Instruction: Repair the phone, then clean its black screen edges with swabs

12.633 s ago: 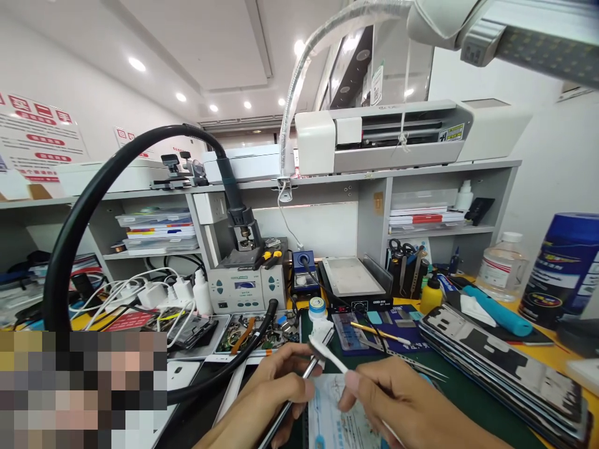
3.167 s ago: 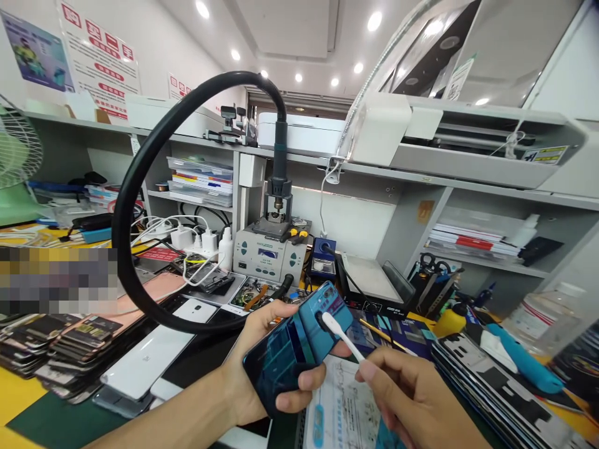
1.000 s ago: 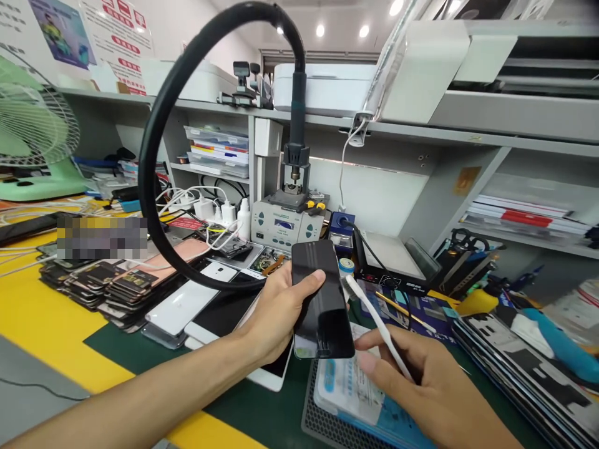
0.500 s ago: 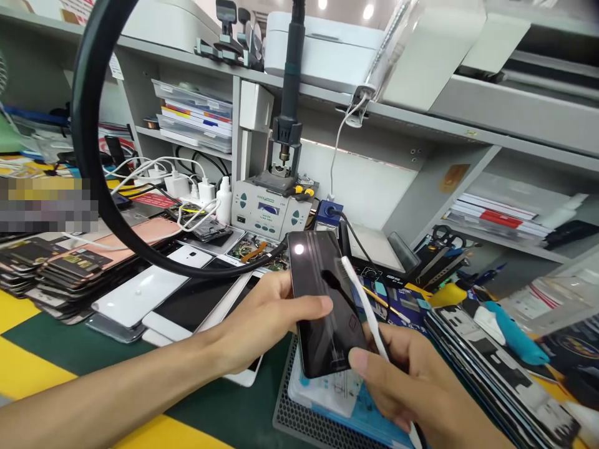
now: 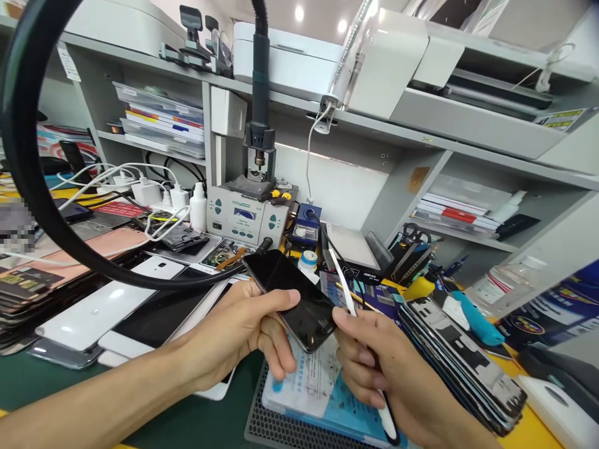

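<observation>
A black smartphone (image 5: 285,277) is held tilted in front of me, its glossy dark screen facing up. My left hand (image 5: 255,318) grips its left side, thumb on the glass and other fingers beneath. My right hand (image 5: 374,349) is closed around a white toothbrush-like brush (image 5: 345,288), bristles up. The right thumb and fingertips also meet the phone's near right corner. Below the phone lies a blue-and-white box (image 5: 309,390) on a dark perforated mat (image 5: 262,424).
White phones (image 5: 112,299) and stacked phone parts (image 5: 28,287) lie left. A rework station (image 5: 243,215) stands behind, with a black hose (image 5: 23,143) looping forward. More stacked phone frames (image 5: 468,362) sit right, near a clear bottle (image 5: 505,284). Shelves rise behind.
The phone has turned and tilted, its top end swinging left and its face lying flatter. Fingers of my left hand now show beneath it. My view has shifted to the right.
</observation>
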Demonstrator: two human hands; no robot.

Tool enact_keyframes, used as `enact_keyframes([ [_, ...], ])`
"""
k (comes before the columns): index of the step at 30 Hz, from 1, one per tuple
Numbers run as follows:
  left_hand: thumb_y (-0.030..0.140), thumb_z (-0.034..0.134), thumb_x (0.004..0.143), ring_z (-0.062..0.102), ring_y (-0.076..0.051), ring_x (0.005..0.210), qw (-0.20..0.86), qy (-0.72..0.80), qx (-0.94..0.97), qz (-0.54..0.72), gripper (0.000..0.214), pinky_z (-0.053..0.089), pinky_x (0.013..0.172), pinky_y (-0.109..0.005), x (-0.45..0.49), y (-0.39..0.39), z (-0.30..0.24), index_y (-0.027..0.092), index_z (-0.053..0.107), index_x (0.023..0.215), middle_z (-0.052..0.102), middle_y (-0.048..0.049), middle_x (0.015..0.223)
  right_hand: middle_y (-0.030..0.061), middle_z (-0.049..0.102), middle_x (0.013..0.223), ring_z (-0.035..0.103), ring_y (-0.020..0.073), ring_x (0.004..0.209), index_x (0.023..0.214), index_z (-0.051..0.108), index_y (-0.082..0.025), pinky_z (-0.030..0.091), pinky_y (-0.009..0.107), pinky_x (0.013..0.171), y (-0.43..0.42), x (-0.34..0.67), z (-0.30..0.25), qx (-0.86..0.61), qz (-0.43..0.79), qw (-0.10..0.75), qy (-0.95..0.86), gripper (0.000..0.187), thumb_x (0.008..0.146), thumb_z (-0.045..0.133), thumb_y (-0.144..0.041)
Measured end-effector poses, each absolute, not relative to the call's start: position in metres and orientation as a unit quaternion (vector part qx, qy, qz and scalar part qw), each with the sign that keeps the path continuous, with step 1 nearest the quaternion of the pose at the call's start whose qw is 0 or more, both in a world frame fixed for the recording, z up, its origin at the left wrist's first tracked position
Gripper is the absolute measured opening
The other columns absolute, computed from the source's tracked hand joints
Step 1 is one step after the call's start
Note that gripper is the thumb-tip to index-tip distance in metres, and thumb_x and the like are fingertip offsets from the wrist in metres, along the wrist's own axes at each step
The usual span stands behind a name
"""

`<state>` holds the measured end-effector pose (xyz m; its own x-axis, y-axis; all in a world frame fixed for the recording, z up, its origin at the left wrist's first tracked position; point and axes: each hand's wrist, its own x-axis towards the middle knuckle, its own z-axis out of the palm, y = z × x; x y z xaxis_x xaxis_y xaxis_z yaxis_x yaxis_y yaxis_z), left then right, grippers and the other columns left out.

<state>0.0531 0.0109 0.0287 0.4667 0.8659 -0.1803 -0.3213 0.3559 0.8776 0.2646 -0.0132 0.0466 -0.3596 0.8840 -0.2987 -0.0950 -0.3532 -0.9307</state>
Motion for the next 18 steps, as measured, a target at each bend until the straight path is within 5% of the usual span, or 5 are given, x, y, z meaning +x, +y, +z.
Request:
enact_keyframes([
  [18,0.035,0.067,0.092,0.064,-0.017,0.034,0.782,0.325,0.377,0.375,0.042,0.051,0.037,-0.018,0.0523,0.0141,0.0210,0.006,0.073,0.062,0.070,-0.0176,0.051,-0.0112,0.035,0.044,0.020,0.0029,0.035,0.055,0.044,-0.021,0.023,0.016,0.032,-0.0149,0.2640,0.0492,-0.420,0.740,0.350,-0.391,0.041,0.086,0.069,-0.029],
])
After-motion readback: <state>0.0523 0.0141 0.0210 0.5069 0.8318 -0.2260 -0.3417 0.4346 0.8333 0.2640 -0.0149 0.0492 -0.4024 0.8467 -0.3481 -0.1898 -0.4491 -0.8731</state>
